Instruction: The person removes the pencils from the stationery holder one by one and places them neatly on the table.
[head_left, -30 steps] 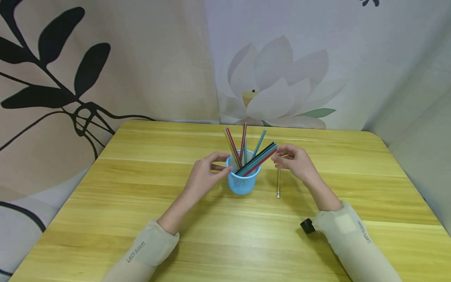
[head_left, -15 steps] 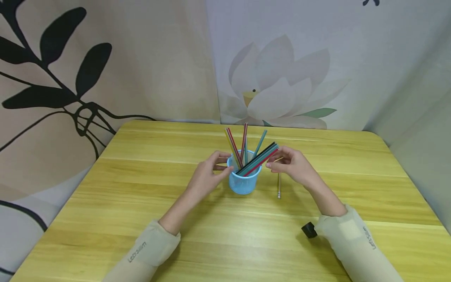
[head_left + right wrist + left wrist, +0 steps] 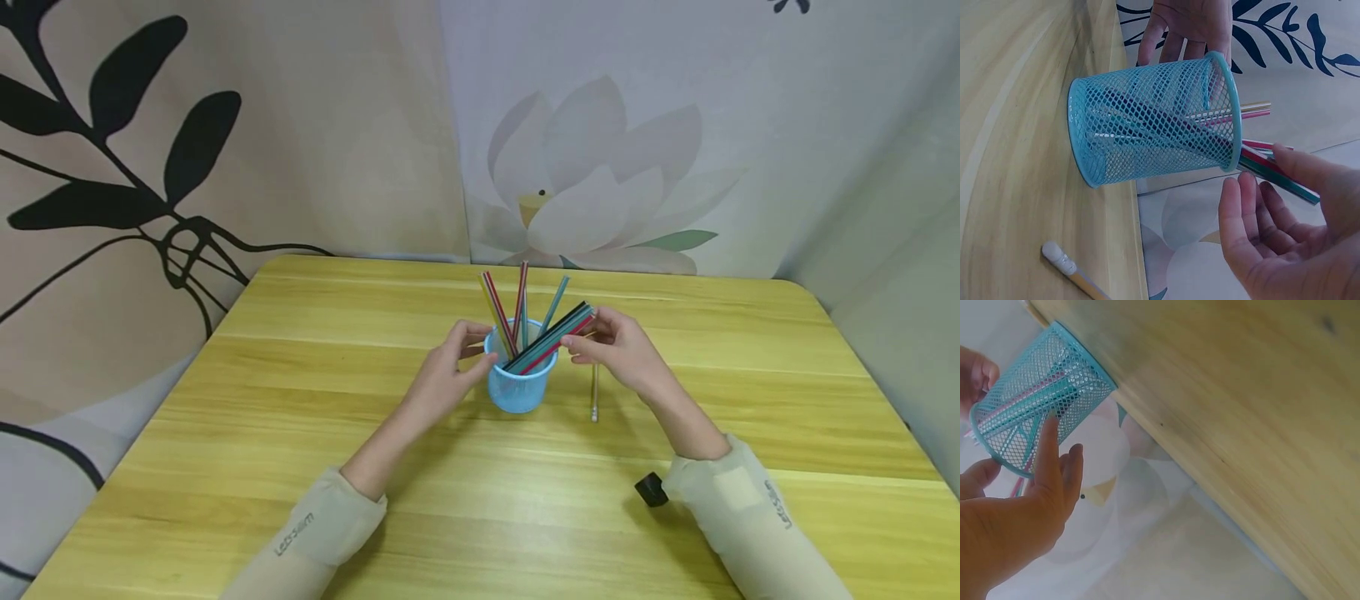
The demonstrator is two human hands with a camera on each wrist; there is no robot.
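Observation:
A light-blue mesh pencil cup [image 3: 519,392] stands upright on the table, with several coloured pencils leaning out of it. My left hand [image 3: 450,367] holds the cup from its left side; in the left wrist view the thumb is at the rim and a finger lies along the mesh. On the other side, my right hand [image 3: 618,346] pinches a slanting bundle of pencils [image 3: 551,337], black, teal and red, near their upper ends. The right wrist view shows the thumb on the bundle [image 3: 1279,178] and the other fingers bent below it.
A yellowish pencil [image 3: 595,392] with a white eraser end lies on the wooden table [image 3: 480,517], right of the cup. A black block [image 3: 651,490] sits by the right sleeve cuff. Behind the table's far edge hangs a printed curtain [image 3: 360,125].
My right hand has shifted slightly left, and its thumb has come onto the pencil bundle. My left hand and the cup stay almost where they were.

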